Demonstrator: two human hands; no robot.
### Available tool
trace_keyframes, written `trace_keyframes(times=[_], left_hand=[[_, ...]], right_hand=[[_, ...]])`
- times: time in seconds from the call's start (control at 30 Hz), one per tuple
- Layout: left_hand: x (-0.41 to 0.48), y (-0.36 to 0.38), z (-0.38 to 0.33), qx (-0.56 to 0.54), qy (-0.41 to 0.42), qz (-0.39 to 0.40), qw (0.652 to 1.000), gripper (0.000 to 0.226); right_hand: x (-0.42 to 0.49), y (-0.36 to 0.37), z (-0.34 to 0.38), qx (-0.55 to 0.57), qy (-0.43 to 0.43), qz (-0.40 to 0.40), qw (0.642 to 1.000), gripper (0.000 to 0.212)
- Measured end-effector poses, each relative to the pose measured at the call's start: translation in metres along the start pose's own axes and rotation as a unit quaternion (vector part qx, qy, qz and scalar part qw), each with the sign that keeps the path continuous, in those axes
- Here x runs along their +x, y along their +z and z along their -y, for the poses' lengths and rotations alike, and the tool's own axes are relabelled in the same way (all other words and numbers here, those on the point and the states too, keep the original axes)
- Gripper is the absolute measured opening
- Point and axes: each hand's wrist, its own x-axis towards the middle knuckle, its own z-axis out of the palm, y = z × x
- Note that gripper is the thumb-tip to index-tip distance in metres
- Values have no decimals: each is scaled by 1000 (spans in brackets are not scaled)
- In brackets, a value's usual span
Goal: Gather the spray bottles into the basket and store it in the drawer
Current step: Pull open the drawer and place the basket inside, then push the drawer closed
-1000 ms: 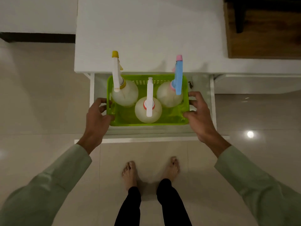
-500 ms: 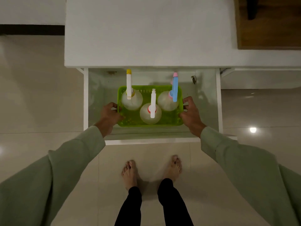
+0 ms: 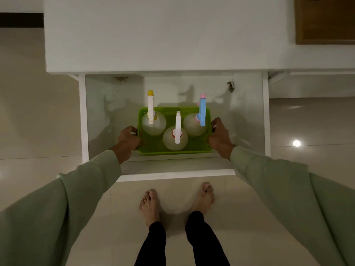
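Fingers point(image 3: 132, 129) grip basket point(image 3: 172, 150) inside white drawer point(image 3: 265, 116)

The basket point(image 3: 173, 149) is bright lime green, its far wall pierced with a grid of small holes. Three spray bottles have pale, milky bodies: the left bottle point(image 3: 153, 122) has a white sprayer with a yellow tip and yellow collar, the middle bottle point(image 3: 175, 139) a white sprayer over a red collar, the right bottle point(image 3: 194, 124) a light blue sprayer with a pink tip. The drawer point(image 3: 83, 120) and bench point(image 3: 153, 35) are white, the sleeves point(image 3: 76, 189) sage green, the trousers point(image 3: 153, 246) black, the floor point(image 3: 28, 112) glossy beige tile
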Motion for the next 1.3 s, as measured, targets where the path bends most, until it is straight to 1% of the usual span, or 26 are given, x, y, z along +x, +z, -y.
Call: trace_keyframes(times=[0.3,0.4,0.43,0.5,0.57,0.63,0.7,0.77,0.8,0.87,0.9,0.97,1.07,1.17,1.23,1.3], left_hand=[[14,3,12,23,-13,16,1000,33],[19,3,18,32,-10,13,999,31],[20,3,19,38,-7,15,999,33],[19,2,21,40,0,22,999,45],[15,2,20,36,10,20,999,58],[2,-1,15,51,32,-8,998,67],[-22,-6,9,83,82,-43,992,68],[-59,-13,4,133,170,-77,973,62],[-79,-16,4,161,224,-91,957,59],[-121,-19,7,194,318,-103,922,54],[-138,-19,11,204,347,-103,910,52],[-168,-17,21,243,380,-91,888,46],[-191,-14,46,343,412,-64,842,40],[-187,-11,65,414,442,-61,794,38],[-177,-11,69,424,465,-83,772,47],[-167,-10,70,429,483,-99,757,65]], right_hand=[[6,8,-7,-31,-26,4,999,22],[6,9,-8,-29,-17,11,999,23],[6,9,-8,-30,-12,17,999,25],[6,6,-6,-33,3,34,999,32],[3,2,-3,-30,23,49,998,44],[-6,-5,2,-12,32,43,999,55],[-24,-15,10,14,5,14,1000,56],[-51,-24,17,24,-61,-28,997,55],[-69,-28,19,17,-104,-54,993,53],[-108,-31,14,-11,-193,-111,975,48],[-126,-29,10,-27,-231,-136,963,43],[-159,-26,-3,-57,-276,-144,948,34],[-186,-18,-30,-146,-308,-98,935,33],[-181,-10,-51,-268,-366,-95,886,32],[-169,-8,-53,-309,-384,-116,863,38],[-160,-7,-52,-341,-393,-126,845,53]])
